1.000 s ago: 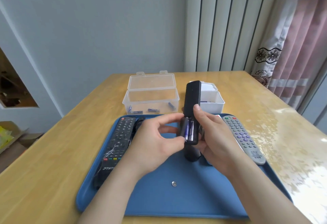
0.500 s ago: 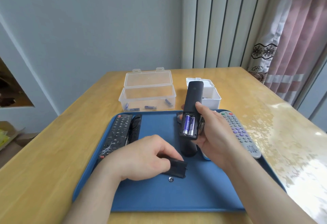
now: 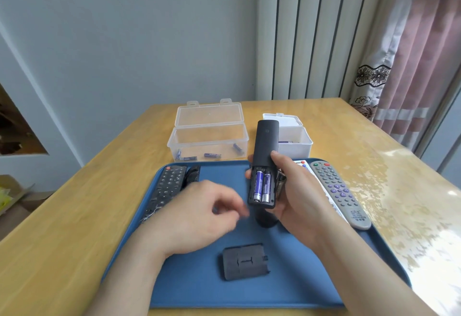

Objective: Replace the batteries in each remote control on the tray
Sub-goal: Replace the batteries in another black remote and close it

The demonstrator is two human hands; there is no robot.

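Centre frame, above the blue tray (image 3: 199, 290): right hand (image 3: 299, 196) gripped the black remote (image 3: 266, 138), its batteries (image 3: 262, 188) exposed. Left hand (image 3: 197, 218) empty, fingers loosely curled. We judged each battery best levered out gently from one end.

In our right hand (image 3: 299, 196) we hold a slim black plastic remote control (image 3: 265, 146), tilted up above the blue rectangular tray (image 3: 199, 290). Its back faces us and its battery bay is uncovered, with two purple-and-silver batteries (image 3: 262, 188) seated side by side. The flat black battery cover (image 3: 245, 261) lies on the tray's near middle. A long black button remote (image 3: 167, 188) lies along the tray's left edge, and a grey remote with purple buttons (image 3: 339, 193) along its right.
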